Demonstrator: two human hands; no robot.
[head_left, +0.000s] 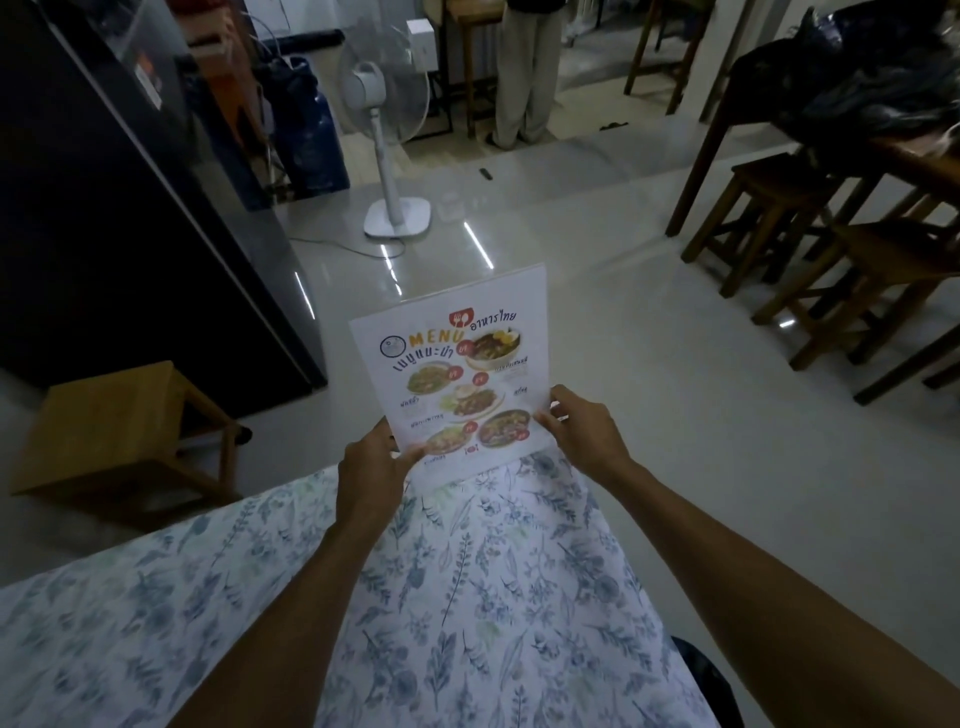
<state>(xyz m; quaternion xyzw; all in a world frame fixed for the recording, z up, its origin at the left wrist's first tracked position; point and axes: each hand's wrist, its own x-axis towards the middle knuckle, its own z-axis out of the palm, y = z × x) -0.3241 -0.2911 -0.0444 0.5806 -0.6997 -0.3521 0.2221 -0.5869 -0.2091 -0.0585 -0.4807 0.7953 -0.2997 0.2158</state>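
A white laminated menu sheet (457, 369) with food photos and the word MENU is held upright above the far edge of a table covered by a leaf-patterned cloth (467, 597). My left hand (371, 470) pinches the menu's lower left corner, thumb on the front. My right hand (584, 423) pinches its lower right edge. A clear plastic margin shows along the menu's top.
A black fridge (130, 208) stands at the left with a low wooden stool (124, 431) before it. A white pedestal fan (387, 130) stands on the tiled floor ahead. Wooden stools (779, 218) and a dark table are at the right. A person's legs (524, 73) show at the back.
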